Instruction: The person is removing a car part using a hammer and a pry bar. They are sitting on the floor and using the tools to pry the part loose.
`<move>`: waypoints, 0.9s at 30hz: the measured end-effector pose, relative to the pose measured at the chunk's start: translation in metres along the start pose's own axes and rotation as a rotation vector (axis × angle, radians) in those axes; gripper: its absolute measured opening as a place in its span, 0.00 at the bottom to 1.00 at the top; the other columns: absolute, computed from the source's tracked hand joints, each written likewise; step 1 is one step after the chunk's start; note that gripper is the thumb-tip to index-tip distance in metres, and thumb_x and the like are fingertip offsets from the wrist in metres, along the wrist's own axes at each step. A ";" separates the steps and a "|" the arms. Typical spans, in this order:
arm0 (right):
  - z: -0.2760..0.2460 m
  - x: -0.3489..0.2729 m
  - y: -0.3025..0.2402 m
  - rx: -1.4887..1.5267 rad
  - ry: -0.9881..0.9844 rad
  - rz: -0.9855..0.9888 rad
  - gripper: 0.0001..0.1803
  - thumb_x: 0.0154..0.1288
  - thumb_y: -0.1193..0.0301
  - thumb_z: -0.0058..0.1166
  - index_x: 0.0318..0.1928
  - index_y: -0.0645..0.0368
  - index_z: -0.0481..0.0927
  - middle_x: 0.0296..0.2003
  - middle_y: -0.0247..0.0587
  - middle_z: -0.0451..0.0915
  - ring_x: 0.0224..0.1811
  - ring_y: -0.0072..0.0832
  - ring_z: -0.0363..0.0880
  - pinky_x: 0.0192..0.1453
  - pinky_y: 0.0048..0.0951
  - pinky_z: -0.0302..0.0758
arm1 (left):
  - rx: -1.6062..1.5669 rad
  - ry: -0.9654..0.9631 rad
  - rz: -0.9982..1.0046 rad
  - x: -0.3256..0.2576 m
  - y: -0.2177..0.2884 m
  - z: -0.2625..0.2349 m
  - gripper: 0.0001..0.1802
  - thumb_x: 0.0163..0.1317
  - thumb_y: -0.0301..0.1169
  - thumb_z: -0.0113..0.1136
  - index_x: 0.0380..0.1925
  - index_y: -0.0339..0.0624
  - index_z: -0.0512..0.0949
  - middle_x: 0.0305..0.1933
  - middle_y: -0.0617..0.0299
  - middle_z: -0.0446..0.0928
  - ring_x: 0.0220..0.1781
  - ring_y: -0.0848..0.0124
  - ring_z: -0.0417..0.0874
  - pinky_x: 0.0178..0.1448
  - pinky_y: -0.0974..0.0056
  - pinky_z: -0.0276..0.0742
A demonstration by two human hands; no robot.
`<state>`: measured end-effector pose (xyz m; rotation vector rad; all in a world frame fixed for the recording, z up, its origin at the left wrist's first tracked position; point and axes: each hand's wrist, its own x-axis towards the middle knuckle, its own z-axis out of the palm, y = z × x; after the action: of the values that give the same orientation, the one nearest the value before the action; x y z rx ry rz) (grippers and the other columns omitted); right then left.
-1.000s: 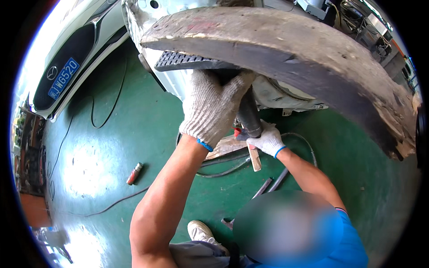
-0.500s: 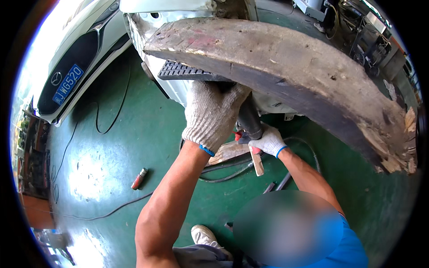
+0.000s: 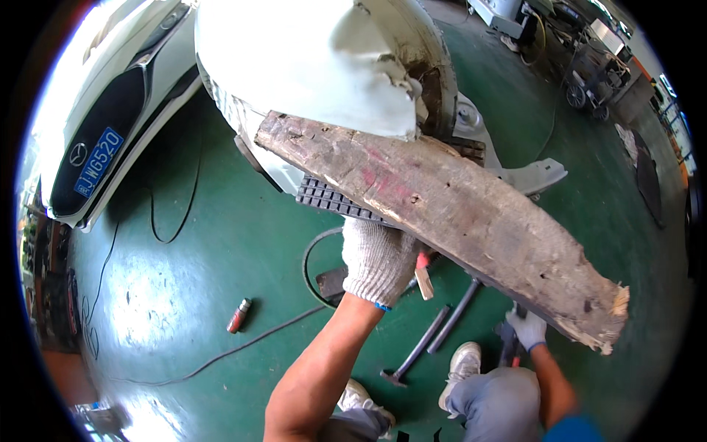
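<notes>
Above green floor [image 3: 258, 250], left hand [image 3: 378, 256] under board [image 3: 460, 214], right hand [image 3: 528, 328] apart, fingers' state unclear

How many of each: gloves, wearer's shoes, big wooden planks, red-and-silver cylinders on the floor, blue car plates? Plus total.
Gloves: 2
Wearer's shoes: 2
Big wooden plank: 1
Red-and-silver cylinder: 1
Blue car plate: 1
Total: 7

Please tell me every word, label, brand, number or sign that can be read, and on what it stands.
Blue rectangular plate on the white car's black grille: white characters, legible, not copied here.
Silver round emblem, same grille: maker's sign, not named.
Small red-and-silver cylinder on the glossy green floor: any print too small.
</notes>
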<state>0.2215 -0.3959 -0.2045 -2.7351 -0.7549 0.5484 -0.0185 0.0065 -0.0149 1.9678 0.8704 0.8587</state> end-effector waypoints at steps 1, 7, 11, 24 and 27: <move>-0.011 -0.039 0.000 -0.088 0.016 0.143 0.49 0.53 0.43 0.70 0.67 0.63 0.73 0.57 0.62 0.81 0.60 0.55 0.81 0.63 0.49 0.77 | -0.017 -0.030 -0.087 -0.003 0.001 -0.006 0.22 0.63 0.35 0.67 0.54 0.34 0.78 0.52 0.42 0.83 0.56 0.45 0.83 0.61 0.51 0.76; 0.041 -0.182 0.136 -0.091 -0.542 0.597 0.42 0.58 0.42 0.63 0.63 0.62 0.77 0.54 0.58 0.83 0.58 0.52 0.82 0.61 0.46 0.80 | 0.237 -0.079 0.012 0.004 0.009 0.016 0.24 0.73 0.36 0.57 0.66 0.39 0.70 0.64 0.56 0.78 0.66 0.59 0.77 0.66 0.55 0.75; 0.032 -0.176 0.101 0.292 -0.570 0.676 0.29 0.54 0.55 0.73 0.51 0.63 0.87 0.41 0.48 0.89 0.47 0.42 0.88 0.52 0.44 0.84 | 0.032 -0.164 0.015 0.004 -0.020 -0.007 0.22 0.80 0.34 0.42 0.69 0.42 0.68 0.72 0.57 0.72 0.72 0.59 0.72 0.76 0.53 0.65; -0.038 -0.201 0.134 1.081 -0.785 0.336 0.26 0.59 0.72 0.68 0.58 0.63 0.79 0.42 0.43 0.85 0.43 0.35 0.86 0.47 0.37 0.85 | -0.184 -0.099 0.060 0.026 -0.120 -0.015 0.23 0.80 0.40 0.42 0.68 0.45 0.71 0.70 0.55 0.74 0.72 0.57 0.71 0.78 0.54 0.64; 0.007 -0.196 0.137 0.746 -0.786 0.353 0.27 0.59 0.70 0.69 0.59 0.59 0.80 0.44 0.39 0.85 0.45 0.33 0.85 0.49 0.35 0.83 | 0.171 -0.011 0.126 0.028 -0.121 -0.018 0.21 0.78 0.38 0.45 0.65 0.43 0.73 0.68 0.54 0.76 0.71 0.56 0.72 0.76 0.55 0.65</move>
<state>0.1232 -0.6144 -0.1997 -1.9013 -0.1098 1.6388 -0.0500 0.0890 -0.1034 2.1934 0.8442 0.8691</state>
